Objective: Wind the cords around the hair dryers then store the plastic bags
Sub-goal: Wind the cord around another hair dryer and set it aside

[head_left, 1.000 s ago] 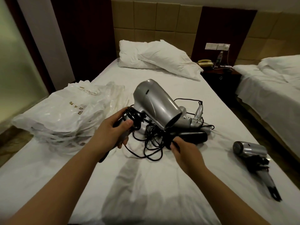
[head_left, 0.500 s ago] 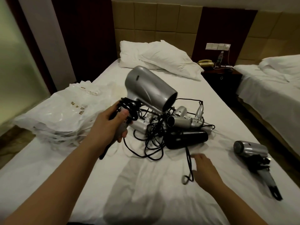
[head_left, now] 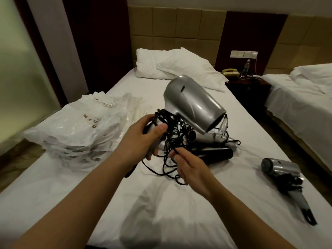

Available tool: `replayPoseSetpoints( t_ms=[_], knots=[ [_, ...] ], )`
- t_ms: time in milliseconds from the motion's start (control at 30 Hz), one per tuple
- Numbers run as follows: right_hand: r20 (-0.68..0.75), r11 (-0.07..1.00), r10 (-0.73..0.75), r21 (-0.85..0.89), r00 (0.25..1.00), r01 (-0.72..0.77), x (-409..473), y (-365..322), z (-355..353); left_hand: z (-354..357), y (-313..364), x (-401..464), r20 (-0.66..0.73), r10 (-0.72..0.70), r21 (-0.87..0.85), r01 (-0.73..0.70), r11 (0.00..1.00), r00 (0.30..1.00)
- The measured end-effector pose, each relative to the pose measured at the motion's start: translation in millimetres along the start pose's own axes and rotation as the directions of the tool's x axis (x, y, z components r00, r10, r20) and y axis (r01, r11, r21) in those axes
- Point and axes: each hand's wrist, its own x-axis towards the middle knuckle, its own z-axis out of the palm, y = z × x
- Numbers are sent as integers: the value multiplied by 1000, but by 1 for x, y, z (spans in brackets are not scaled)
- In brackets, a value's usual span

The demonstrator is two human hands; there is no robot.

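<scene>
On white bed (head_left: 179, 203); padded headboard (head_left: 176, 29) behind

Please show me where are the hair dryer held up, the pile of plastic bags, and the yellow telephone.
held hair dryer (head_left: 192, 101), head view, on its silver barrel.
plastic bags (head_left: 80, 130), head view, on the top bag.
yellow telephone (head_left: 230, 72), head view, on its body.

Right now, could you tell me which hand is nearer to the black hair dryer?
Right. The right hand pinches cord just beside the black hair dryer; the left hand is farther left.
</scene>
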Motion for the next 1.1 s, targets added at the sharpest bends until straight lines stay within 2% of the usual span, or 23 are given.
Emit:
replayPoseSetpoints(
  t_ms=[133, 167, 233, 267, 333, 400, 467, 533, 633, 700, 833, 900, 1000, 1100],
  knots=[
    [215, 953, -57, -280, 975, 117, -17, -5, 0, -4, -16, 3, -109, -15, 325, 50, 944, 994],
    [263, 907, -69, -385, 962, 170, -18, -8, -1, -5, -21, 4, -122, 17, 474, 43, 880, 992],
    [306, 803, -91, -540, 948, 251, -21, -16, -8, -9, -35, 7, -89, 88, 770, 12, 638, 992],
    [306, 761, -94, -591, 947, 266, -22, -22, -13, -10, -40, 7, -53, 82, 849, 1, 529, 995],
    [283, 676, -98, -684, 954, 273, -21, -36, -26, -10, -47, 4, 30, 23, 918, -37, 394, 999],
    [251, 620, -125, -736, 960, 273, -16, -48, -40, -6, -47, -2, 145, -19, 936, -130, 328, 989],
    [242, 589, -165, -754, 956, 292, -7, -56, -48, -2, -41, -9, 274, -55, 909, -240, 341, 960],
    [224, 611, -177, -738, 958, 286, 4, -58, -52, 0, -34, -12, 378, -101, 880, -323, 349, 920],
    [192, 736, -115, -643, 975, 214, 20, -58, -58, 2, -22, -15, 485, -135, 840, -417, 346, 864],
    [258, 836, -54, -517, 965, 185, 27, -57, -60, 4, -15, -20, 543, -117, 808, -479, 343, 832],
    [380, 934, 34, -341, 924, 106, 34, -59, -59, 2, -7, -24, 572, -156, 768, -458, 448, 805],
    [420, 934, 25, -334, 907, 129, 36, -67, -57, 4, -8, -22, 580, -203, 759, -433, 487, 789],
    [486, 893, -27, -382, 873, 240, 39, -78, -52, 5, -12, -18, 592, -252, 750, -411, 518, 765],
    [486, 891, -51, -372, 872, 259, 40, -75, -52, 6, -11, -18, 606, -270, 732, -392, 557, 748]
  ],
)
